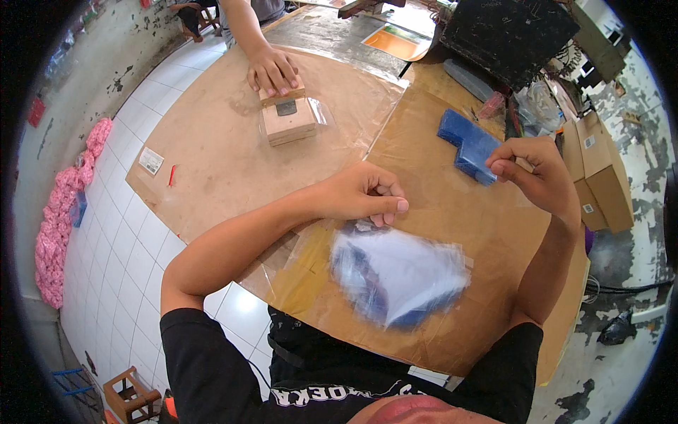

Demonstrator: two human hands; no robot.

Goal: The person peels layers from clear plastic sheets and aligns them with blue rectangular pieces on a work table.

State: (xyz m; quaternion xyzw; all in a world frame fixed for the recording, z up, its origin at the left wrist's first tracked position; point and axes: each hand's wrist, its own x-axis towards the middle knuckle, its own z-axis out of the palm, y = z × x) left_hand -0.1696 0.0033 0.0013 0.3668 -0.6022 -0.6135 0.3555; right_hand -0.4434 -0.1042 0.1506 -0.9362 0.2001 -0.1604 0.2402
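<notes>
My left hand (367, 194) is closed, its thumb and fingers pinched at the upper edge of a clear plastic bag (417, 272). The bag is smeared by motion, whitish on top with blue showing along its lower side. My right hand (533, 173) is raised at the right with thumb and forefinger pressed together. Its fingertips overlap the edge of some stacked blue packets (477, 152); whether they grip anything there is too small to tell.
Across the table (212, 141), another person's hand (274, 71) rests on a wooden block device (289, 124) with clear film under it. Cardboard boxes (600, 166) and a black machine (508, 35) stand right. A pink bundle (56, 233) lies by the left wall.
</notes>
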